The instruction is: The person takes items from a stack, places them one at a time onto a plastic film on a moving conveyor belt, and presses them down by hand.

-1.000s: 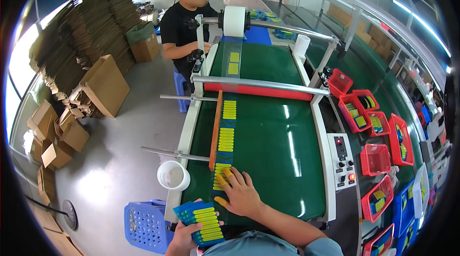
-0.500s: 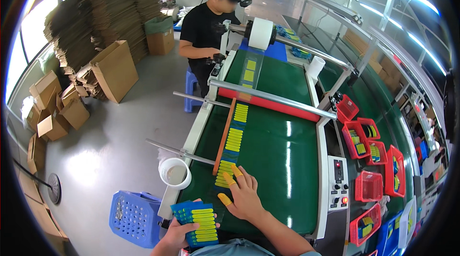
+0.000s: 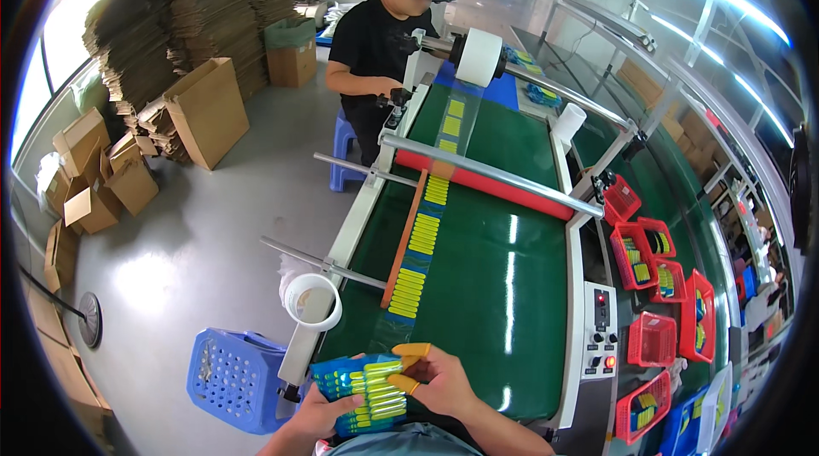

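Note:
My left hand grips a fanned stack of blue cards with yellow-green strips, thumb across the front. At the stack's right edge, my right hand, with yellow finger cots, closes its thumb and fingers on a card; whether it is one or more I cannot make out. Beyond my hands, more such cards lie in a row on the green conveyor belt, beside a brown guide bar. Clear film runs along that row.
A red roller and metal bar cross the belt, below a white film roll. A co-worker sits at the far left side. Red baskets and a control panel are right; a white bucket and blue stool left.
My right hand has come back from the card row on the belt to the stack. The front card of that row has left the belt, and my left hand still holds the stack.

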The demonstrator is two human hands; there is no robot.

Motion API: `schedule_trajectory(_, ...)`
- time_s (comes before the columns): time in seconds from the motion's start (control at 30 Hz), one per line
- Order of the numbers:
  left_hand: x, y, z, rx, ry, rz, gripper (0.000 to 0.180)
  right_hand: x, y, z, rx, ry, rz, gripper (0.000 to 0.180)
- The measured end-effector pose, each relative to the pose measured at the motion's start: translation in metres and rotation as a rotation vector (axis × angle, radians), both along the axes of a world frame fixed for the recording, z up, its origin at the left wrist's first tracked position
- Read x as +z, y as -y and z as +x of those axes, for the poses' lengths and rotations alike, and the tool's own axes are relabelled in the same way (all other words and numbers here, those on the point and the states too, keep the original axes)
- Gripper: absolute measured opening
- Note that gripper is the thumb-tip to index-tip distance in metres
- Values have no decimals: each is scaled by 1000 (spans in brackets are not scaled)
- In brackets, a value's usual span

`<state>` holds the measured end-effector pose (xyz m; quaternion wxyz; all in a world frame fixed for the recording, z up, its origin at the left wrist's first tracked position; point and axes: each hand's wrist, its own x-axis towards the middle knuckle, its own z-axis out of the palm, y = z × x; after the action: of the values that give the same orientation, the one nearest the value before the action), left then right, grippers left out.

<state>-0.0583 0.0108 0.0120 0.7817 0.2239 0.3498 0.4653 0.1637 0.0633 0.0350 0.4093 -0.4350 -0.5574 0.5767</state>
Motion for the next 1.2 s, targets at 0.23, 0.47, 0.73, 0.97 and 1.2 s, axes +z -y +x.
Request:
schedule_trajectory(0.23, 10, 0, -21, 43, 205, -11, 73, -13, -17, 18, -98, -10, -106, 48)
schedule_trajectory(0.47, 11, 0, -23, 39, 240, 0, 71, -10, -19, 4, -128, 418, 61, 44)
schedule_trajectory(0.73, 13, 4, -23, 15, 194, -19, 72, -4, -20, 7, -46, 970, 759, 41)
schedule_trajectory(0.97, 18, 2, -24, -1, 184, -15, 73, -15, -25, 6, 85, 1154, 789, 49)
schedule_trajectory(1.2, 27, -1, -23, -60, 94, -92, 72, -17, -44, 0, 115, 1176, 734, 59)
